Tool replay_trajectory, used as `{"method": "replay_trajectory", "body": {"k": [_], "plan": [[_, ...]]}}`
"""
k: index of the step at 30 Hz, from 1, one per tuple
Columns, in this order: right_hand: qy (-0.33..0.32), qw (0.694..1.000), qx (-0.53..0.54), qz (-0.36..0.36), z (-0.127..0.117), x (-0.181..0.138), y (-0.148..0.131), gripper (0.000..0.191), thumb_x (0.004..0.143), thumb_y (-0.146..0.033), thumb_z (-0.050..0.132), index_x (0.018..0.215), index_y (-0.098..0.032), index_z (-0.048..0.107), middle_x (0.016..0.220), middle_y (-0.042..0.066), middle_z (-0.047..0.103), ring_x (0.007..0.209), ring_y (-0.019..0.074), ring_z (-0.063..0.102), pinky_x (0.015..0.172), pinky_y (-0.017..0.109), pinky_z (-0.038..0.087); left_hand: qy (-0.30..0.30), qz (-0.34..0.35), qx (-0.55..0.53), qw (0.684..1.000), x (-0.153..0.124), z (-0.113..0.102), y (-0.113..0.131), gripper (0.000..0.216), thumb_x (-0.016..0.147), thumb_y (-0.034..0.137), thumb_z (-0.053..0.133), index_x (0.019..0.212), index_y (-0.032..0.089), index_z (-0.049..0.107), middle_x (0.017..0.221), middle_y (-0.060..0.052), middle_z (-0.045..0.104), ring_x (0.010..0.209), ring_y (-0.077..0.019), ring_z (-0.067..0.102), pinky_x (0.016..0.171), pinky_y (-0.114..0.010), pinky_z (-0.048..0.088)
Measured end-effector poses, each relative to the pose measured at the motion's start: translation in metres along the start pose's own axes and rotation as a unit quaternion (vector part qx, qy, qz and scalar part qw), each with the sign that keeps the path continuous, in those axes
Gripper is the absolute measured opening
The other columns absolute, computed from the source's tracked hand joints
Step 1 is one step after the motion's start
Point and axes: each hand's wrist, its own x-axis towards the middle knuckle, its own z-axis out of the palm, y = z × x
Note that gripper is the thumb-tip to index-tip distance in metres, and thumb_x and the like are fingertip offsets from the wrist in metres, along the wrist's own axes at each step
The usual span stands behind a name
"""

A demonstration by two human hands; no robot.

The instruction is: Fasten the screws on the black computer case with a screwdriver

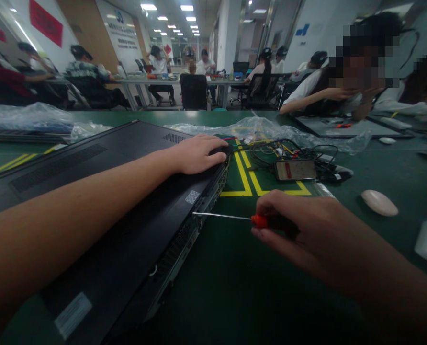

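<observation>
Under the flat left hand, the black box looks unfinished, lid still on; the right hand grips a screwdriver.

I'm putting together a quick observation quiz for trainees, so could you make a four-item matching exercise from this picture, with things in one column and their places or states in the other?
Things
1. Left hand
2. Right hand
3. Phone
4. Mouse

Places or states
A. Screen lit, beside tangled dark cables
B. Pale and oval, on the green table
C. Closed around the handle of a screwdriver
D. Palm down on the black case

Right pairs: 1-D, 2-C, 3-A, 4-B
</observation>
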Motion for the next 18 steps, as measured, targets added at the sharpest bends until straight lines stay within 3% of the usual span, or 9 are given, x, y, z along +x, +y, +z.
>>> {"method": "replay_trajectory", "body": {"k": [18], "plan": [[0.004,1.0,-0.003,-0.01,0.0007,0.0017,0.001,0.01,0.092,-0.016,0.073,0.098,-0.023,0.07,0.079,0.001,0.077,0.061,0.0199,0.07,0.053,0.029,0.043,0.007,0.003,0.006,1.0,0.0002,0.0018,-0.0023,0.071,0.108,0.053,0.036,0.161,0.01,0.058,0.168,-0.017,0.061,0.157,-0.0298,0.055,0.136,-0.044,0.035]]}}
